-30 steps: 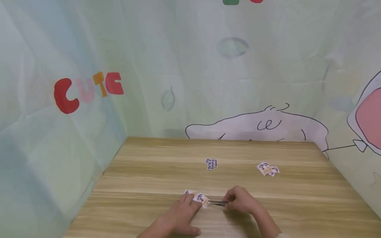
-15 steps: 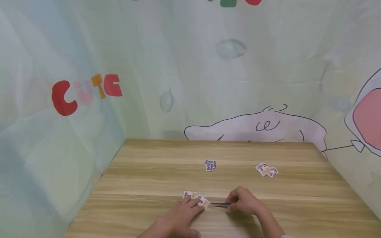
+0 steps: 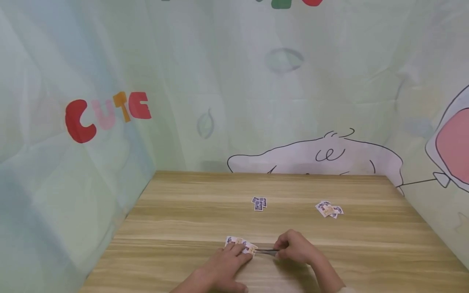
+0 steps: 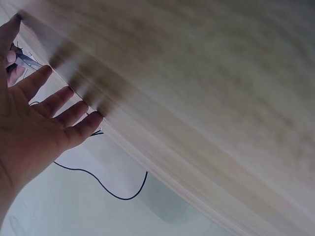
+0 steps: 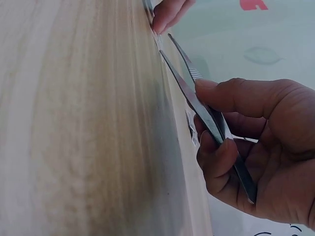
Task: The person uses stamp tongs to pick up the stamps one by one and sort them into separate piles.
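Note:
Two small stamp-like paper pieces lie side by side on the table: the left piece and the right piece, both white-edged with coloured prints. My left hand rests palm down, its fairly straight fingertips on the near parts of both pieces and partly covering them. To their right, my right hand holds metal tweezers between thumb and fingers. The tweezers' tips reach the right piece's right edge in the head view; whether they grip it I cannot tell. In the right wrist view the tweezers have their tips apart.
Farther back on the wooden table lies a small pile of dark stamp-like pieces. A second pile of colourful pieces overlaps at the back right. A printed cloth backdrop borders the table's back and sides.
The left fingers have shifted further onto the right piece, which has turned slightly. The tweezers drew back a little to the right, then came left again to its edge.

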Demonstrator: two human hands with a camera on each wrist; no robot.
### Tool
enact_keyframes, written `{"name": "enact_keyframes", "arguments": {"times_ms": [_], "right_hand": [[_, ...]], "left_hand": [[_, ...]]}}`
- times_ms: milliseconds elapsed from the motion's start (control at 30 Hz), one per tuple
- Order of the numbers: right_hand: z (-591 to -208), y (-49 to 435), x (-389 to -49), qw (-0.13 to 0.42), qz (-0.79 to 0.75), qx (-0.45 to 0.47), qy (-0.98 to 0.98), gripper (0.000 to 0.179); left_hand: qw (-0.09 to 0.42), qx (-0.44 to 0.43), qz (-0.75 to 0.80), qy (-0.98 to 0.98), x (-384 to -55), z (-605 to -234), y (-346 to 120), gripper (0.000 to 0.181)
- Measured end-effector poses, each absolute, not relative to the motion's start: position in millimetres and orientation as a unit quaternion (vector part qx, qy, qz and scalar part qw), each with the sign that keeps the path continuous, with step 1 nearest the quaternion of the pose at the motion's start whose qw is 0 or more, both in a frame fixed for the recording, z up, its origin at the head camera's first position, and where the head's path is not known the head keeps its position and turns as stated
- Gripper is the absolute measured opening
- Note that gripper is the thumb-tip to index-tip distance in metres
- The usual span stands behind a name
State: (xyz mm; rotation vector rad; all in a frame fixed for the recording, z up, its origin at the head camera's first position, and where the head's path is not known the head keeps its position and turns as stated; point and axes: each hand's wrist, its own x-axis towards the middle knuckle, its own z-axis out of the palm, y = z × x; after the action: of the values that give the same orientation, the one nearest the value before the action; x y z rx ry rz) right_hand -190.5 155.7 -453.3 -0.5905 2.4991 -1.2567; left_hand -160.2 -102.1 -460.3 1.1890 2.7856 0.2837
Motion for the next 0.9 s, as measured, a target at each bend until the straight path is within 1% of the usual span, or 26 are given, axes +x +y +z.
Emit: {"name": "enact_keyframes", "arguments": {"times_ms": [200,267,467,900], "right_hand": [[-452.8,161.0,-189.4,0.133,-0.422,-0.194,0.876,0.013],[-452.1,162.7,-189.4,0.131,-0.419,-0.194,0.877,0.014],[-454.0,162.1,-190.2,0.141,-0.434,-0.203,0.866,0.012],[-456.4,153.9,-193.5,0.152,-0.449,-0.181,0.862,0.011]], "left_hand": [[0.039,0.391,0.082,0.916,-159.4,-460.8,-100.8,0.073],[0.044,0.386,0.084,0.918,-159.5,-460.7,-100.8,0.075],[0.056,0.382,0.092,0.918,-161.1,-461.3,-101.9,0.074],[0.047,0.377,0.102,0.919,-161.7,-461.0,-102.2,0.076]]}}
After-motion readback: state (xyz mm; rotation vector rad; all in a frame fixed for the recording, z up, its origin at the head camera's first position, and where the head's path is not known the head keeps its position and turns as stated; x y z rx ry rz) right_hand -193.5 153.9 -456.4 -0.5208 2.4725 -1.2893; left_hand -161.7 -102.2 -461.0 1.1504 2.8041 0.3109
